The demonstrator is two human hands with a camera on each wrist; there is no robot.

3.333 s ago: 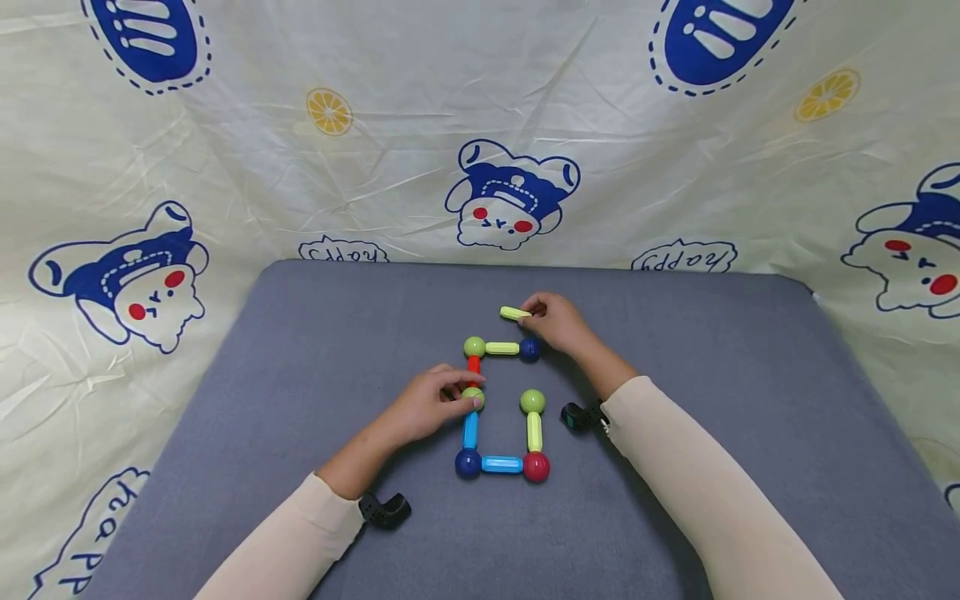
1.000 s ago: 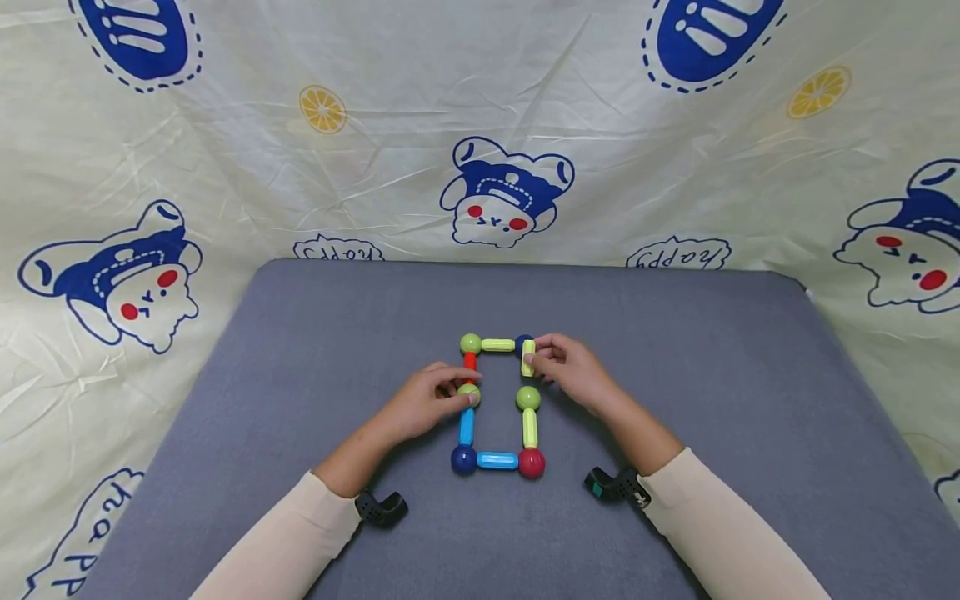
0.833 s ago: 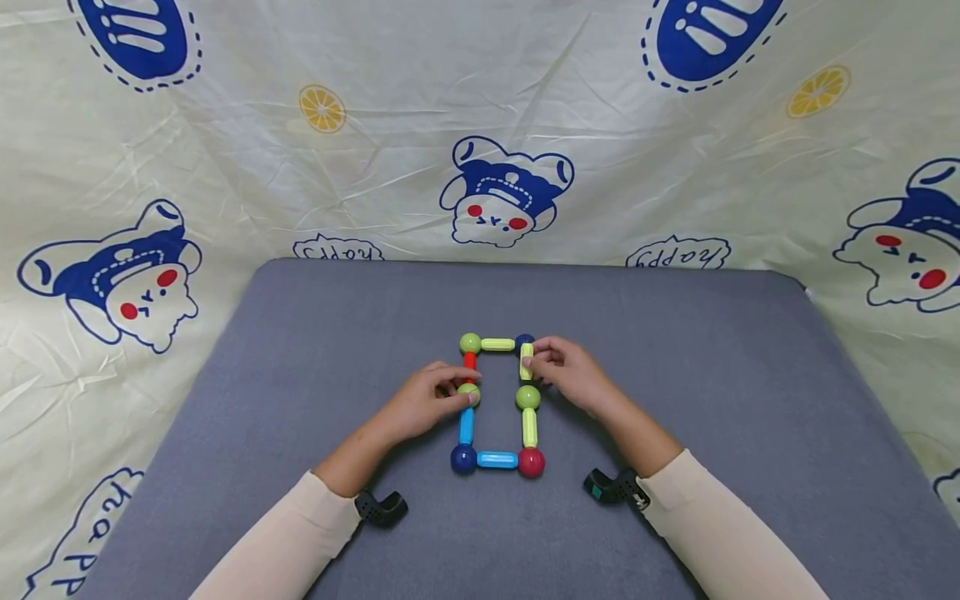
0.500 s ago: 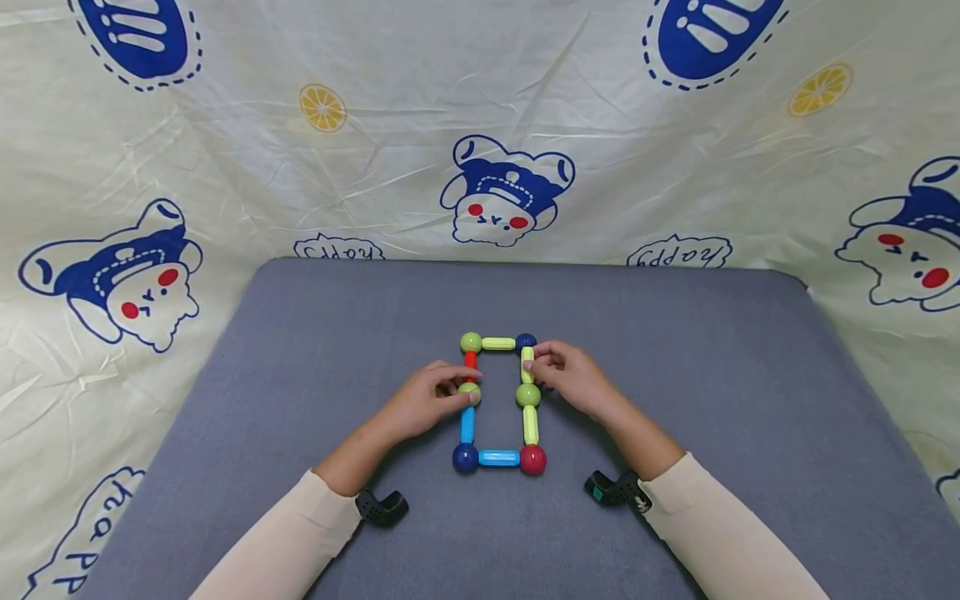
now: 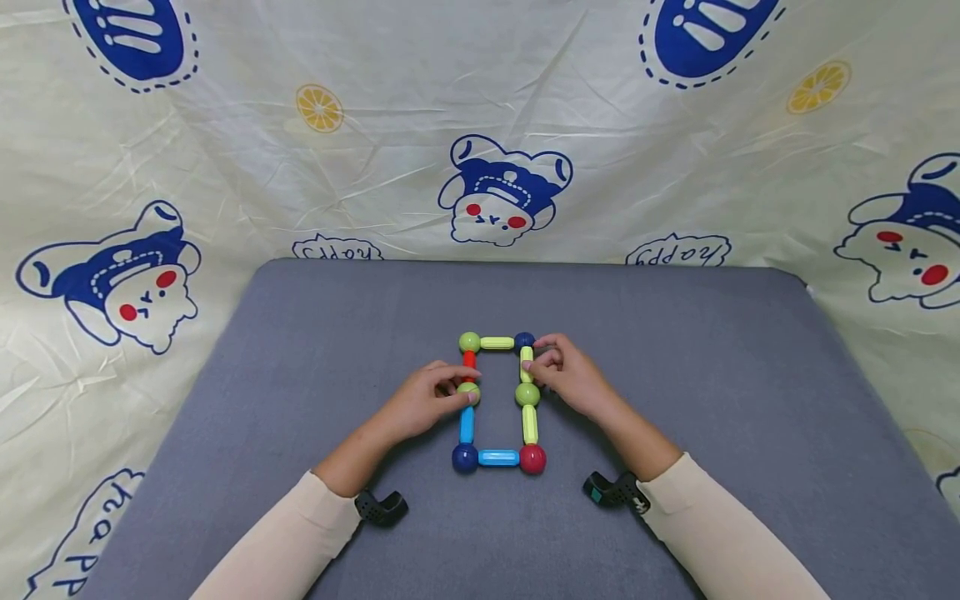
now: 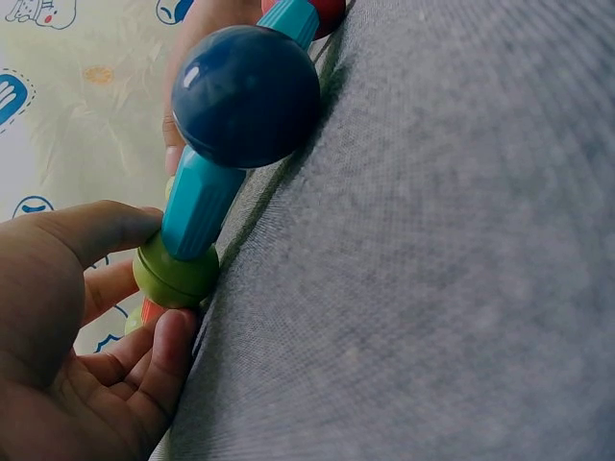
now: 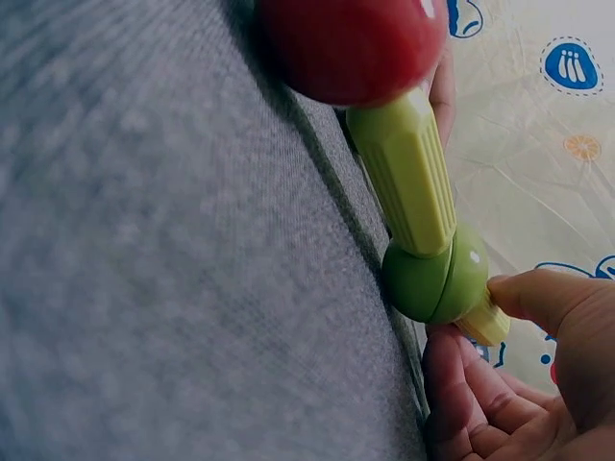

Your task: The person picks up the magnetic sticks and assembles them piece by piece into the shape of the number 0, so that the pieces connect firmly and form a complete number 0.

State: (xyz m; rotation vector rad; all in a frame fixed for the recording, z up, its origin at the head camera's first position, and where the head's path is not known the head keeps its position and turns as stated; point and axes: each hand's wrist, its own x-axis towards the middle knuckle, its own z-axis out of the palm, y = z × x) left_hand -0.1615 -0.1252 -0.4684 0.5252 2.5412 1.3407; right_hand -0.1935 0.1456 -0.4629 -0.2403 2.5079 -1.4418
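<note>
Magnetic rods and balls form a long rectangle on the table. Its left side has a green ball (image 5: 467, 391), gripped by my left hand (image 5: 422, 403) between thumb and fingers, with a red rod (image 5: 469, 360) beyond it and a blue rod (image 5: 467, 425) on the near side. My right hand (image 5: 576, 377) pinches a yellow-green rod (image 5: 527, 355) on the right side. This rod spans from the far dark blue ball (image 5: 524, 340) to another green ball (image 7: 437, 279). In the right wrist view, thumb and fingers partly hide the rod.
Grey cloth covers the table (image 5: 337, 317). A near dark blue ball (image 5: 465, 458), a blue rod (image 5: 498, 457) and a red ball (image 5: 532, 459) make the near side. Behind stands a printed cream curtain (image 5: 397, 167). A black wrist device (image 5: 381, 508) shows by the left sleeve.
My right hand has brought the yellow-green rod from beyond the rectangle into the gap on its right side, between the dark blue and green balls. My left hand keeps its grip.
</note>
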